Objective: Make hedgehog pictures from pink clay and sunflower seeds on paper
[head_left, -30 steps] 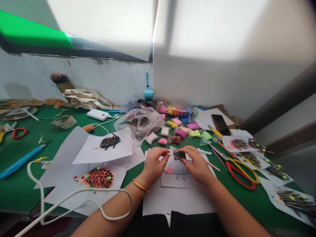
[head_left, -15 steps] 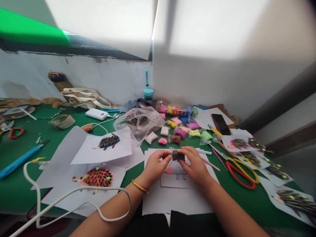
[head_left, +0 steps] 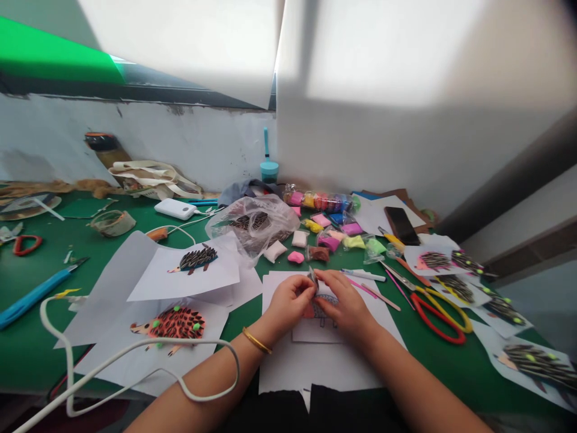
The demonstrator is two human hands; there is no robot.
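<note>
Both hands meet over a hedgehog drawing (head_left: 325,304) with a pink face, which lies on white paper. Pinched between them is a small clear packet of dark modelling clay (head_left: 312,276), mostly covered by fingers and seen nearly edge-on. My left hand (head_left: 288,304) grips its left side with thumb and forefinger. On its other side, the fingers of my right hand (head_left: 345,299) are curled around the packet. Just beyond lie a brown clay packet (head_left: 318,253) and a pink lump of clay (head_left: 296,257).
Red and yellow scissors (head_left: 439,313) lie to the right, near several finished hedgehog pictures (head_left: 538,361). A bag of sunflower seeds (head_left: 252,225) stands behind. A white cable (head_left: 148,344) loops across my left forearm. At far left is a blue craft knife (head_left: 38,296).
The clay packet has turned from facing me to nearly edge-on between my fingers. My right hand has shifted slightly left, closer to my left hand, uncovering more of the marker and sticks behind.
</note>
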